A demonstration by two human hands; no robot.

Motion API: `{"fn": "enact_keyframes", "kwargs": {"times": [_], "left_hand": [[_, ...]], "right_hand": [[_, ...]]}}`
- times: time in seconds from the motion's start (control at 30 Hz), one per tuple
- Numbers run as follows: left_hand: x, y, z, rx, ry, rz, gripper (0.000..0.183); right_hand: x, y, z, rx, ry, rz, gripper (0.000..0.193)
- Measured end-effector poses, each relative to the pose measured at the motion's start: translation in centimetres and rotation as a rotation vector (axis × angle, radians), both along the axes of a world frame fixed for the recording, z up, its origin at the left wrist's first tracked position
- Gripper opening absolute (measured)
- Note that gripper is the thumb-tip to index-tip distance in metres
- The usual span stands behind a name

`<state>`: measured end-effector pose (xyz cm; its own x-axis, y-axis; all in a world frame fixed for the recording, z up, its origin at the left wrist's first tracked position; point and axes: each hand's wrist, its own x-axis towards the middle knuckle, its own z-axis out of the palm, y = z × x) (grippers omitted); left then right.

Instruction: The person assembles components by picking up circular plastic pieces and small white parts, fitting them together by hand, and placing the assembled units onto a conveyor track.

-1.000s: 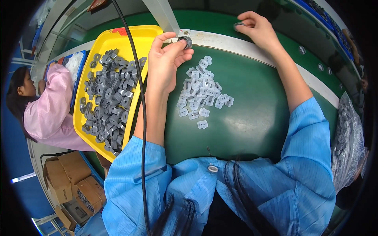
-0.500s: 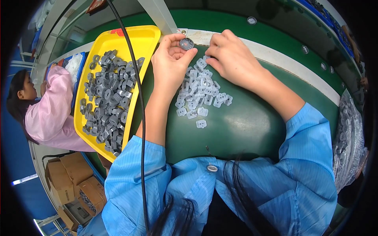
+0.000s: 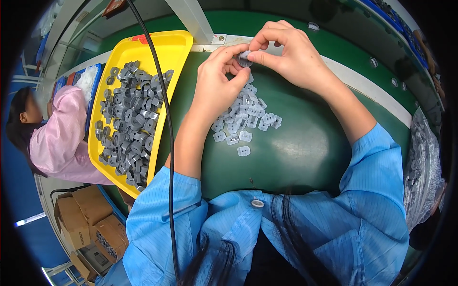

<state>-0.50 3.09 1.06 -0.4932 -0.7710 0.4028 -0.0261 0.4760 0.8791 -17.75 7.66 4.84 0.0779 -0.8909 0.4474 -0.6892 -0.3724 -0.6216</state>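
My left hand (image 3: 217, 78) is closed on a round grey plastic housing (image 3: 245, 62), pinched between thumb and fingers at the table's far edge. Against the housing's open face, my right hand (image 3: 288, 55) pinches a small translucent plastic plate (image 3: 244, 55); the fingertips hide most of it. Just below both hands lies a loose pile of similar translucent plates (image 3: 245, 109), each with small holes. To the left, a yellow tray (image 3: 176, 47) carries many grey round housings (image 3: 131, 114).
The green tabletop (image 3: 296, 167) ends at a white rail (image 3: 381, 95). Beyond it, a green belt (image 3: 267, 24) bears several small round parts. A black cable (image 3: 167, 124) hangs across the tray. A co-worker in pink (image 3: 59, 138), cardboard boxes (image 3: 81, 214) and a plastic bag (image 3: 422, 167) flank me.
My right hand has risen from the pile to the housing with a translucent plate. My left hand has moved slightly right, turning the housing. Parts on the belt have shifted right.
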Motion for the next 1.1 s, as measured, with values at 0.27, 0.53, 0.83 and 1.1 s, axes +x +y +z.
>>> {"fn": "enact_keyframes", "kwargs": {"times": [0.27, 0.53, 0.83, 1.1], "left_hand": [[-1.4, 0.9, 0.2, -0.136, -0.13, 0.209, 0.03], [-1.2, 0.4, -0.3, -0.319, 0.019, 0.13, 0.039], [-1.1, 1.4, 0.5, -0.415, -0.093, 0.138, 0.039], [-0.8, 0.8, 0.8, -0.5, -0.078, 0.114, 0.034]], "right_hand": [[-0.7, 0.0, 0.3, 0.133, 0.032, 0.054, 0.015], [-0.6, -0.5, -0.9, -0.119, -0.03, -0.024, 0.023], [-1.3, -1.0, -2.1, 0.523, -0.785, 0.278, 0.016], [-1.9, -1.0, -1.6, 0.748, -0.92, 0.321, 0.012]]}}
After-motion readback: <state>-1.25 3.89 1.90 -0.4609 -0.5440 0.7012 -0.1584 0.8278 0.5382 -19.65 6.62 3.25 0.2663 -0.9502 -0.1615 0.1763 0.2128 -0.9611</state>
